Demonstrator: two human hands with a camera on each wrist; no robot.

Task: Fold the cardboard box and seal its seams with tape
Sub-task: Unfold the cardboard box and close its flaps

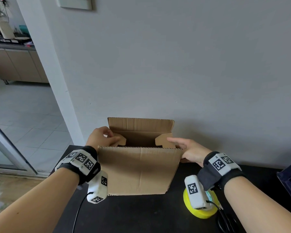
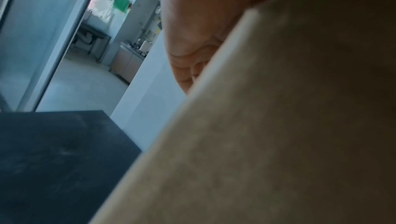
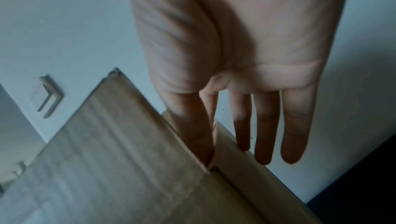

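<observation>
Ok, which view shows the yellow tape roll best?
The head view: the yellow tape roll lies on the black table under the right wrist, partly hidden by the wrist camera. The left wrist view shows only cardboard, table and doorway; the right wrist view shows the right hand and box flaps, no roll.

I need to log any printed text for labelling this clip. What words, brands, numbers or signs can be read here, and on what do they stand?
No readable words, brands or numbers.
Cardboard box: plain, no print visible.
Wrist bands on the left hand and right hand: black-and-white square code markers, patterns only, no letters.
Yellow tape roll: mostly hidden, no legible label.
Wall plate: blank.
</observation>
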